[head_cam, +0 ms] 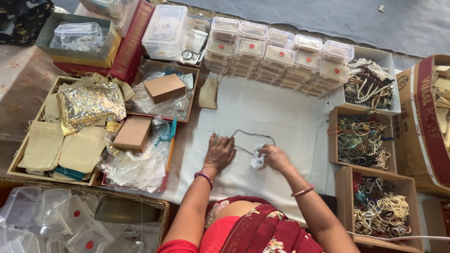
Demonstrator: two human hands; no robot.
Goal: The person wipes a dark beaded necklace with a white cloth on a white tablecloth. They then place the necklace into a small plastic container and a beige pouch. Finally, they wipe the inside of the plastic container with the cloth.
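The left hand point(219, 152) lies flat, fingers spread, pressing one end of a thin dark necklace point(253, 136) onto the white cloth point(272, 107). The right hand point(274, 157) is pinched around a small crumpled white cloth wad point(257, 159) at the necklace's other side. The necklace loops on the cloth just beyond both hands. Further back stand rows of small clear lidded boxes point(281, 54). To the right sit cardboard boxes of beaded strands point(363, 140); to the left, trays with brown boxes point(164, 87) and beige pouches point(44, 145).
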